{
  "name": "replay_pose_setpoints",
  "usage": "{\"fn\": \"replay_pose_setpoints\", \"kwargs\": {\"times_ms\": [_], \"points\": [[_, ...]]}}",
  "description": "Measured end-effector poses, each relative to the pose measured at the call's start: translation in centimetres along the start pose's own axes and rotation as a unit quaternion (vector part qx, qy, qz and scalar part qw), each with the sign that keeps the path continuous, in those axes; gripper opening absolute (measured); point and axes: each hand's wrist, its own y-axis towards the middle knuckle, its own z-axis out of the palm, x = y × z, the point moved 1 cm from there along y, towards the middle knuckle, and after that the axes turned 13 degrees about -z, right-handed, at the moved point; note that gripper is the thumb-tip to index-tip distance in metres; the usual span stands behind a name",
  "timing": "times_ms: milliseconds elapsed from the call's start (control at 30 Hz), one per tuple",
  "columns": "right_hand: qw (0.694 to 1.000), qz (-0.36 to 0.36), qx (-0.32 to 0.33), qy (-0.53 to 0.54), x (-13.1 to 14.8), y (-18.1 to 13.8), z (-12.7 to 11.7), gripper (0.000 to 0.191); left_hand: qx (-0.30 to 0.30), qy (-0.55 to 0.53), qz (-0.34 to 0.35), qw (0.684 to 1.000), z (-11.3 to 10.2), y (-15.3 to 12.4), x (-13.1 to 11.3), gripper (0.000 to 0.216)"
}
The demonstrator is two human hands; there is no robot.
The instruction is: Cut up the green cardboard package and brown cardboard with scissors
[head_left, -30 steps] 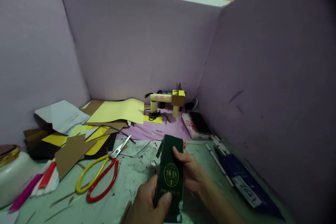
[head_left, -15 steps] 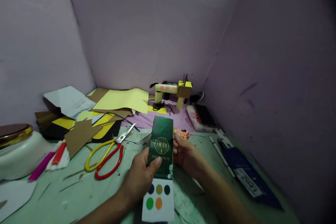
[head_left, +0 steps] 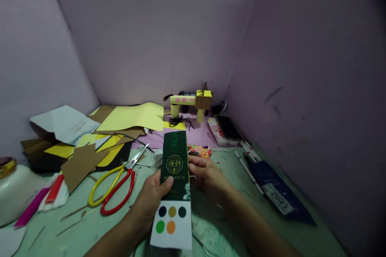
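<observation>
I hold a long flattened dark green carton [head_left: 175, 164] with a gold round emblem between both hands, over a pale green table [head_left: 90, 225]. Its near end is white with several coloured dots [head_left: 171, 219]. My left hand [head_left: 150, 198] grips the left edge, thumb on the green face. My right hand [head_left: 206, 172] pinches the right edge with curled fingers. Large scissors [head_left: 116, 188] with one yellow and one red handle lie just left of my left hand.
Yellow, brown and black card sheets [head_left: 99, 144] are piled at back left. A yellow card animal [head_left: 188, 106] stands at the back. A phone on a packet [head_left: 226, 130], white sticks [head_left: 247, 160] and a dark blue booklet [head_left: 277, 196] lie right. Purple partitions enclose the table.
The green carton has been lowered from upright to lying flat along the table, and its white dotted end has come into view. Both hands shifted with it.
</observation>
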Motion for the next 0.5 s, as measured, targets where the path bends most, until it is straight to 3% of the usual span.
{"fn": "replay_pose_setpoints", "kwargs": {"times_ms": [300, 500], "points": [[0.996, 0.009, 0.032, 0.088, 0.7, 0.3, 0.2, 0.038, 0.057, -0.069, -0.062, 0.994, -0.5, 0.2, -1.0, 0.029], [0.993, 0.005, 0.036, 0.116, 0.4, 0.2, 0.0, 0.032, 0.049, -0.005, -0.093, 0.994, -2.5, 0.8, -1.6, 0.039]]}}
